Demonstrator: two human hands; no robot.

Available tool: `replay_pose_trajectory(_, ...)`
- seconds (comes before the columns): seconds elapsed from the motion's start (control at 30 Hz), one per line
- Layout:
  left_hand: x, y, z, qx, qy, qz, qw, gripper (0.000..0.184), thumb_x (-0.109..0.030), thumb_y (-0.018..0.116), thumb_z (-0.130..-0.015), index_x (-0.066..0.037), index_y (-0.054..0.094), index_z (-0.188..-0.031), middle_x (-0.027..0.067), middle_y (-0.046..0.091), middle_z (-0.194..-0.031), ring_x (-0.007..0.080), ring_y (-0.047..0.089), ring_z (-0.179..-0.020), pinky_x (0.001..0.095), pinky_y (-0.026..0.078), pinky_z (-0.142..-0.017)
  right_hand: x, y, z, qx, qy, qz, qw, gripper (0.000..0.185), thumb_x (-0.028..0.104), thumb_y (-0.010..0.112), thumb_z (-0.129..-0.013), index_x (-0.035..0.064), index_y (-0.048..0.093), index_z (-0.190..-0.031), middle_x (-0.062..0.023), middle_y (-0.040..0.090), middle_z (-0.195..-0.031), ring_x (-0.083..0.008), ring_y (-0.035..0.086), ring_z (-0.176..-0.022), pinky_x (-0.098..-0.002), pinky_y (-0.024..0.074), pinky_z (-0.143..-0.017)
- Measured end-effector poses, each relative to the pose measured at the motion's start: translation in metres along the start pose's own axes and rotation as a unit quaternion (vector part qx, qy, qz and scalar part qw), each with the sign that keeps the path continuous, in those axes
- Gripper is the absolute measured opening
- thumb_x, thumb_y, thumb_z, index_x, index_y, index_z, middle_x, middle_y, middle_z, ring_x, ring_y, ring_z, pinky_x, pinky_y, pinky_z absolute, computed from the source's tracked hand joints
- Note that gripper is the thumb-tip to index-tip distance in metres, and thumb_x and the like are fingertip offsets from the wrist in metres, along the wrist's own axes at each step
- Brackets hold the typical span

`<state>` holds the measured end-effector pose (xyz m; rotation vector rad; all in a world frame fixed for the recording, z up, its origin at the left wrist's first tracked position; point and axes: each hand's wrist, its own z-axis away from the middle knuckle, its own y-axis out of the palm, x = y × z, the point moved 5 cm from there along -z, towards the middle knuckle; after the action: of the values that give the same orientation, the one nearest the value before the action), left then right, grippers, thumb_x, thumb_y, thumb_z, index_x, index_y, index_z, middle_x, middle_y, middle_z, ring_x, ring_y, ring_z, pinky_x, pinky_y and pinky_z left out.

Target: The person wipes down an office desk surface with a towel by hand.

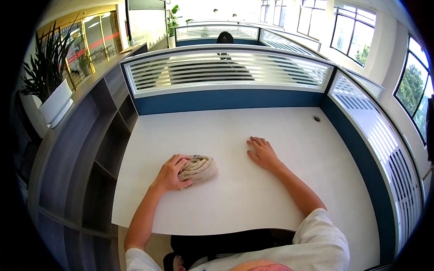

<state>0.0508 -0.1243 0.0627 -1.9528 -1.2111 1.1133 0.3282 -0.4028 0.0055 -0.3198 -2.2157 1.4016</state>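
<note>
Bundled cloth sits left of centre on the white tabletop, left hand gripping its side, right hand open, palm down; an even, light squeeze should keep those folds together.

Cloth on the desk, shelves left, partition panels behind and right

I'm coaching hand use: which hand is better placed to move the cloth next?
Probably the left hand: its fingers hold the cloth, while the right hand rests on the desk, apart from it.
</note>
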Motion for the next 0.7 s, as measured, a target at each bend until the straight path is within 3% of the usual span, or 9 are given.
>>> replay_pose_trajectory(0.7, 0.0030, 0.0019, 0.0000, 0.004, 0.003, 0.002, 1.000, 0.055, -0.028, 0.092, -0.072, -0.005, 0.069, -0.117, 0.0087, 0.067, -0.133, 0.0316, 0.065, -0.123, 0.0447, 0.057, -0.103, 0.0034, -0.0026, 0.0002, -0.004, 0.002, 0.002, 1.000, 0.048, 0.031, 0.062, -0.107, 0.0072, 0.060, -0.148, -0.0166, 0.053, -0.162, -0.0366, 0.045, -0.151, -0.0517, 0.0370, -0.126)
